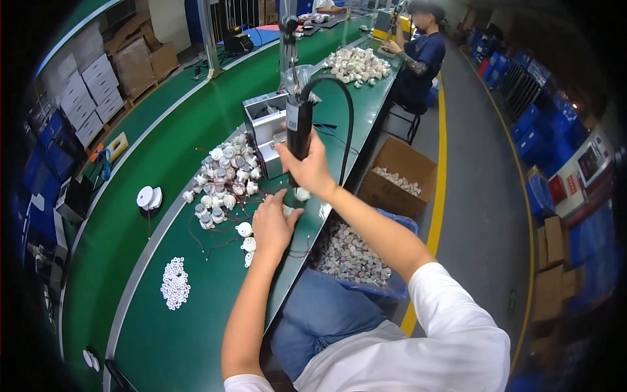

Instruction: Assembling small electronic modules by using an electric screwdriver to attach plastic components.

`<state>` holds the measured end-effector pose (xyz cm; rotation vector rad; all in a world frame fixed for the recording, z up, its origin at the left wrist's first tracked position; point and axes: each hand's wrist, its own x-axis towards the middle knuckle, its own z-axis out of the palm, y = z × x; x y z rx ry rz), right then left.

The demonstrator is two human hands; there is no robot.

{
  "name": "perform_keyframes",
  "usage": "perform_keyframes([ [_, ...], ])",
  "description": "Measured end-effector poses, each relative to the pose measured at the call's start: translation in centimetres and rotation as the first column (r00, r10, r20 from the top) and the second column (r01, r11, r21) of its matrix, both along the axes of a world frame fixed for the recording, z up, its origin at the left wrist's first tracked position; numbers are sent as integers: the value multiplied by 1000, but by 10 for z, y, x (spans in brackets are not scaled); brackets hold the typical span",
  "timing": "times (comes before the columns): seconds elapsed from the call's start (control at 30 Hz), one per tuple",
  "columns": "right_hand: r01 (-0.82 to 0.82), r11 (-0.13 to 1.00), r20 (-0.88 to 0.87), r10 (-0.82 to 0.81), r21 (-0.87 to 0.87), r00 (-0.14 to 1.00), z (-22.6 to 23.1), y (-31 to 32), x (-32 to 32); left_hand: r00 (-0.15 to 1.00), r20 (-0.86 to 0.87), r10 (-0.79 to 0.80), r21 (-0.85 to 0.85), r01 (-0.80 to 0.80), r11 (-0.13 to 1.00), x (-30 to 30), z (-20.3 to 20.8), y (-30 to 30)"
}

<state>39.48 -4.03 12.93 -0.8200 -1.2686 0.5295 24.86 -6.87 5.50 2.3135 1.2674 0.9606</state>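
Observation:
My right hand [310,166] is wrapped round a black electric screwdriver [299,130], held upright above the near edge of the green bench. Its tip is partly hidden behind the hand, close to a small white plastic part [302,194]. Low on the bench, my left hand [272,225] has its fingers curled round another white part [288,210], mostly covered by the hand. Beside that hand lie several round white plastic housings [245,229]. Farther left spreads a heap of white and clear-grey motor-like units [222,173] with thin dark red wires.
A metal-fronted box [264,127] stands behind the screwdriver. Small white rings [175,284] are piled at left. A blue-lined bin of small parts [356,255] and a carton [398,173] stand right of the bench. A co-worker [424,59] sits beyond another white heap [357,66].

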Motion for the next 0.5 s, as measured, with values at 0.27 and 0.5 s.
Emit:
perform_keyframes([
  [0.27, 198, 942, -34, -197, 271, 980, 52, 58, 20, 981, -150, -119, -182, 91, 979, -20, 28, 8],
  [0.5, 248, 952, 76, -265, 181, 961, 30, 88, 32, 982, -33, -186, -190, 176, 966, -12, 26, 18],
])
